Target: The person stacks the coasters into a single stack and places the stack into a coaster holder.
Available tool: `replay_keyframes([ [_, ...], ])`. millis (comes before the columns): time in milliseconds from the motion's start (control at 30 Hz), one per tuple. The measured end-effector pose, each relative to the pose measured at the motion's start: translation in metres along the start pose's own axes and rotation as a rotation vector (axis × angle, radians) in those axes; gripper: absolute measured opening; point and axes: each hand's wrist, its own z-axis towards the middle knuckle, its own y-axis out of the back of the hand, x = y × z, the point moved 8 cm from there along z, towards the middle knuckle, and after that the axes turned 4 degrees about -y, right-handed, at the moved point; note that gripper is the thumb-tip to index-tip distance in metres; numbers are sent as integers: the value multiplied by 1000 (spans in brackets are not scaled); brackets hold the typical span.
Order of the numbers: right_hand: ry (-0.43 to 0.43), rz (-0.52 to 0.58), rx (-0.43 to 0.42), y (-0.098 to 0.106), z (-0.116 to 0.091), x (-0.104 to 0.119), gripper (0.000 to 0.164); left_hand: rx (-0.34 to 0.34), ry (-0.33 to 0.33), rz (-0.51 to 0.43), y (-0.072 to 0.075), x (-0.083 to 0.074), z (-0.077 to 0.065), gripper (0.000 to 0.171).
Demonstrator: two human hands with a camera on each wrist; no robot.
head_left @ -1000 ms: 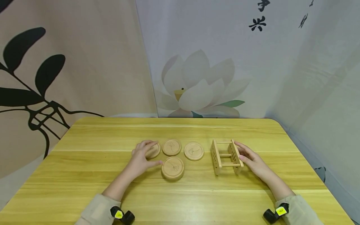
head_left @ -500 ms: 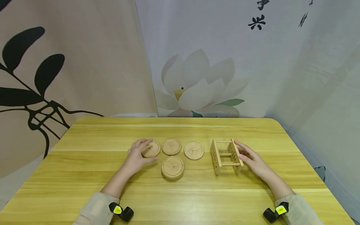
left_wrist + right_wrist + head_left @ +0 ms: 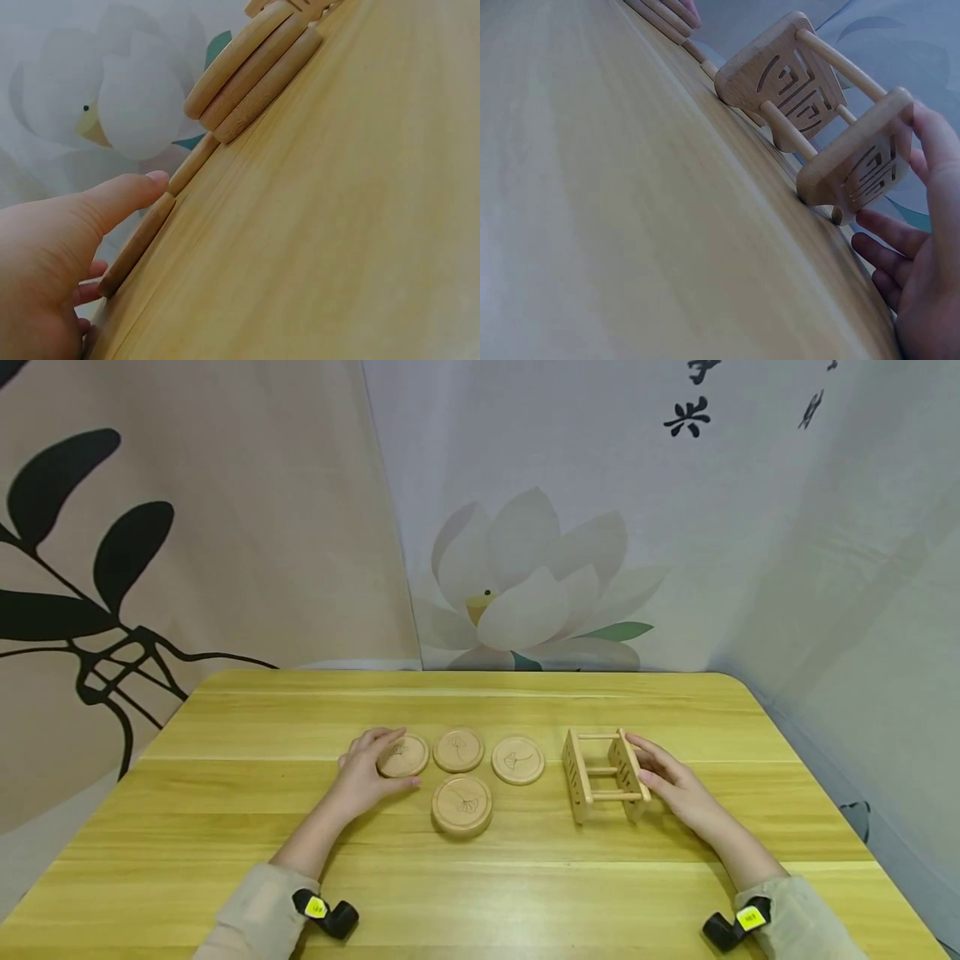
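My left hand [image 3: 365, 781] curves loosely around the leftmost round wooden coaster [image 3: 405, 756], thumb extended along its near side and fingers at its far left edge. In the left wrist view the thumb tip is right at the rim of that coaster [image 3: 137, 246], which lies flat on the table. My right hand [image 3: 678, 787] touches the right side panel of a small wooden coaster rack [image 3: 597, 772], with relaxed fingers. The right wrist view shows the rack [image 3: 855, 161] standing upright, its two cut-out panels joined by dowels, fingertips at the nearer panel's edge.
Two more flat coasters, a middle one [image 3: 458, 751] and a right one [image 3: 518, 761], lie in a row with the left one. A coaster stack [image 3: 462, 807] stands in front of them. The wooden table [image 3: 525, 902] meets a printed curtain [image 3: 300, 527] behind.
My left hand has drawn back a little to the left, away from the stack, uncovering more of the leftmost coaster. The right hand and the rack have stayed put.
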Motion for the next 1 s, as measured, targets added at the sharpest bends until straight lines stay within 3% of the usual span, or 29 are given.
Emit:
replay_keyframes([
  [500,33,9,6,-1,0,6,51,51,36,83,-2,7,3,92],
  [1000,32,10,5,0,-1,4,51,76,54,82,-4,12,7,94],
])
